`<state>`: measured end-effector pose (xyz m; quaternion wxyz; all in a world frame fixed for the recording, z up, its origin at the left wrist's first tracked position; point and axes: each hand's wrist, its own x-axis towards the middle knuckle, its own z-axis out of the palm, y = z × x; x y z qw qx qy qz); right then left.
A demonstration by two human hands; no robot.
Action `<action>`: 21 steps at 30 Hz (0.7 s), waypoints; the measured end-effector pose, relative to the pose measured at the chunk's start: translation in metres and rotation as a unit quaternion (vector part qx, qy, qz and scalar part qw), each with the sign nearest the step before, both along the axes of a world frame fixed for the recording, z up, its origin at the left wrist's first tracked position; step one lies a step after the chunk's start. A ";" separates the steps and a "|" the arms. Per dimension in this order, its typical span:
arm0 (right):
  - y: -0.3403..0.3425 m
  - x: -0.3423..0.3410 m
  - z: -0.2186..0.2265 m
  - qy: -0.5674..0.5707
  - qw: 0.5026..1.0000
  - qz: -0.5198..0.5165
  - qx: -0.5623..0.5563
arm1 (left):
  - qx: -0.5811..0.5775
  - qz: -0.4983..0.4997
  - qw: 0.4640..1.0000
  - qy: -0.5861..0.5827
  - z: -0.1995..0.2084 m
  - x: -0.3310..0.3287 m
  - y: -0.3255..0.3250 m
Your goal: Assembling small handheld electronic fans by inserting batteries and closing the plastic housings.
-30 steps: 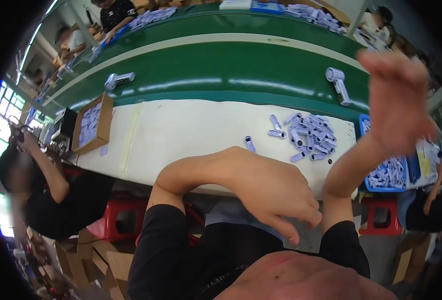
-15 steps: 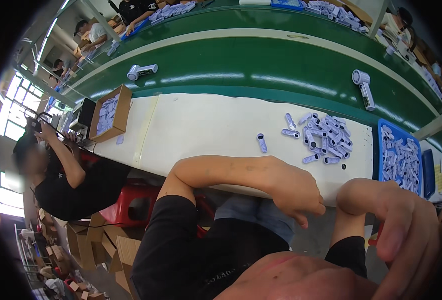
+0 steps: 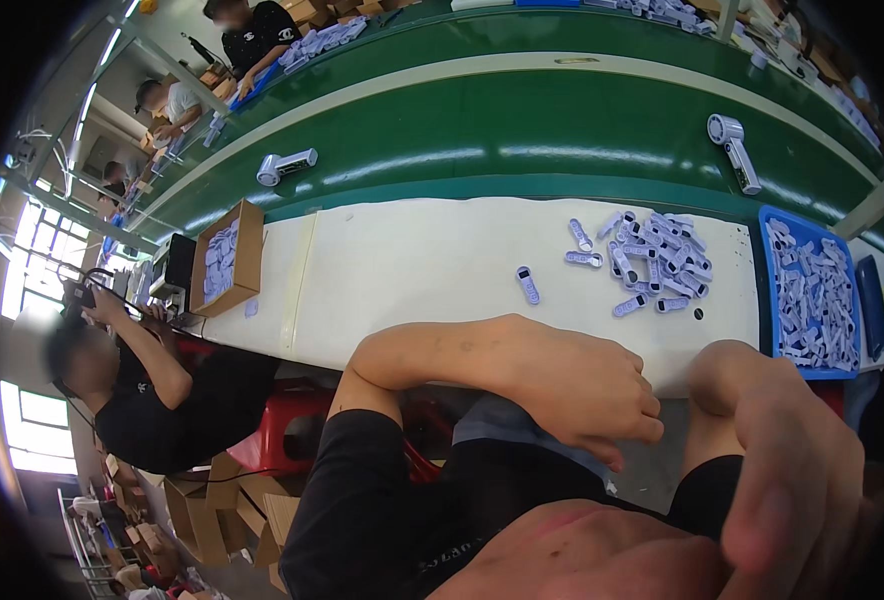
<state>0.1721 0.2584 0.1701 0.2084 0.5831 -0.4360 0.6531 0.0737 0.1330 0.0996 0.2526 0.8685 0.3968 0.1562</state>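
Note:
My left hand (image 3: 584, 392) hangs over the near edge of the white-topped table (image 3: 412, 270), its forearm bent across my front. Its fingers are curled in, the thumb points down, and nothing shows in it. Close to the camera at the lower right is my raised right hand (image 3: 802, 460), large and blurred, with fingers stretched downward and nothing visible between them. Beyond my hands lies a pile of pale lavender, handle-shaped plastic parts (image 3: 659, 255) with dark windows. One such part (image 3: 528, 285) lies apart, left of the pile; neither hand touches any of them.
A blue bin (image 3: 765, 290) of similar parts stands at the right, a cardboard box (image 3: 249, 262) of pieces at the left. Two handheld fans (image 3: 287, 167) (image 3: 733, 154) lie on the green conveyor (image 3: 412, 130). A co-worker (image 3: 162, 390) sits left by a red stool (image 3: 277, 430).
The whole view has tilted slightly, so the table and the co-worker sit a little differently. My right hand has shifted slightly to the left. My left hand's fingers remain curled.

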 end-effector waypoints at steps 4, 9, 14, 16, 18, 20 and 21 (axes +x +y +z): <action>-0.007 -0.019 0.004 -0.012 1.000 0.003 -0.016 | 0.012 -0.021 1.000 -0.015 0.010 0.001 -0.008; -0.022 -0.028 0.012 -0.018 0.999 0.041 -0.005 | 0.081 -0.026 0.995 -0.060 0.016 -0.004 -0.013; -0.018 -0.024 0.018 -0.021 0.996 0.090 0.011 | 0.154 -0.036 0.984 -0.086 0.042 -0.017 -0.029; -0.021 -0.007 0.016 -0.023 0.994 0.105 0.016 | 0.195 -0.024 0.975 -0.102 0.050 -0.024 -0.040; -0.019 -0.010 0.019 -0.024 0.992 0.122 0.019 | 0.264 -0.005 0.956 -0.131 0.057 -0.030 -0.049; -0.026 -0.007 0.020 -0.024 0.991 0.132 0.022 | 0.270 -0.006 0.954 -0.129 0.062 -0.030 -0.050; -0.035 -0.002 0.016 -0.035 0.996 0.076 -0.023 | 0.273 -0.006 0.954 -0.127 0.063 -0.031 -0.052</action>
